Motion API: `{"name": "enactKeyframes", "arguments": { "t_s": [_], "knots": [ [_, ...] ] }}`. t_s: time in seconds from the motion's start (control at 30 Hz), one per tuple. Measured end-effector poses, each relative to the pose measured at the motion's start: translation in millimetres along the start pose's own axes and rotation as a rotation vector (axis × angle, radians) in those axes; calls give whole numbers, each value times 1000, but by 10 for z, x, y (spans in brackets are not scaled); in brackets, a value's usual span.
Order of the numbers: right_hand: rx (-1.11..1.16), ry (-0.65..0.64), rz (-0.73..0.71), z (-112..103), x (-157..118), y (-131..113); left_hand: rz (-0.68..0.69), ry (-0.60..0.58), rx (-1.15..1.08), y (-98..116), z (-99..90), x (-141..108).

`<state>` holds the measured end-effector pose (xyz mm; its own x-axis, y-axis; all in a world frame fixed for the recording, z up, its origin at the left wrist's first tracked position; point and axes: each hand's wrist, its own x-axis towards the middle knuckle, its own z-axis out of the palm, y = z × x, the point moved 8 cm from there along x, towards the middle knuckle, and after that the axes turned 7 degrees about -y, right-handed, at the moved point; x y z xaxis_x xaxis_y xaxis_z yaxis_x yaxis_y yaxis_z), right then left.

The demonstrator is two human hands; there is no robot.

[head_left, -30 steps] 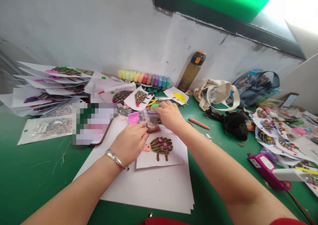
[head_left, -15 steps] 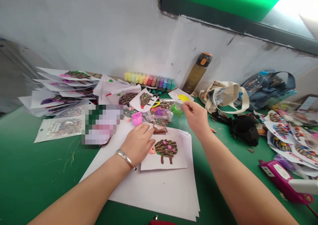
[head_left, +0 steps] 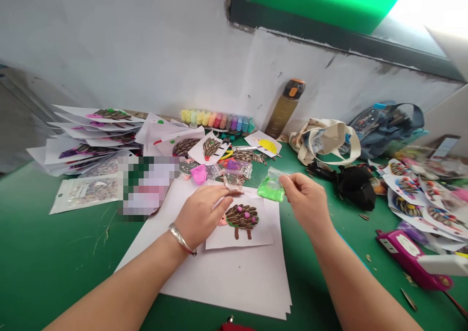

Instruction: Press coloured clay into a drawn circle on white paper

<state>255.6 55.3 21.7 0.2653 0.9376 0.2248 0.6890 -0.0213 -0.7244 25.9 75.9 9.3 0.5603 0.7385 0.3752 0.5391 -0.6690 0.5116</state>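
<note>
Pinched in my right hand [head_left: 305, 199] is a clear bag of bright green clay [head_left: 271, 187], held just above the right edge of the white sheets [head_left: 226, 277]. My left hand [head_left: 204, 214], with a silver bangle at its wrist, hovers or rests over the left side of a hedgehog card [head_left: 239, 241]; its fingers are stretched out and nothing shows in them. The card's hedgehog [head_left: 243, 219] has seeds for spines, pink dots and brown legs. Close beyond my left fingertips lie a bag of brown clay [head_left: 233, 184] and a lump of pink clay [head_left: 199, 174].
Stacked hedgehog pictures [head_left: 98, 131] and a bead packet [head_left: 86, 193] are at the left. Clay tubs [head_left: 217, 120] and a bottle [head_left: 285, 107] stand by the wall. To the right are a cream bag [head_left: 325, 141], a black item [head_left: 354, 187], more cards [head_left: 407, 187] and a magenta device [head_left: 411, 260].
My right hand has drawn the green bag back from the scattered materials, nearer the hedgehog card. My left hand stays near the card, its fingers slightly shifted. The view has moved a little.
</note>
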Motion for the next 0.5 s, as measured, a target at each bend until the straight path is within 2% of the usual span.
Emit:
{"name": "enactKeyframes", "arguments": {
  "t_s": [0.1,0.2,0.33,0.43,0.5],
  "knots": [
    [102,-39,7,52,-106,-31,-125,-103,-191,-26,45,3],
    [259,-195,-5,296,-246,-166,-270,-193,-458,-29,120,-23],
    [382,-297,-84,547,-400,-352,-443,-283,-781,-18,250,-70],
    [386,-320,-91,625,-440,-330,-525,-340,-884,-24,317,-88],
    [326,-274,-147,583,-437,-327,-544,-335,-860,-41,304,-85]
  ]
}}
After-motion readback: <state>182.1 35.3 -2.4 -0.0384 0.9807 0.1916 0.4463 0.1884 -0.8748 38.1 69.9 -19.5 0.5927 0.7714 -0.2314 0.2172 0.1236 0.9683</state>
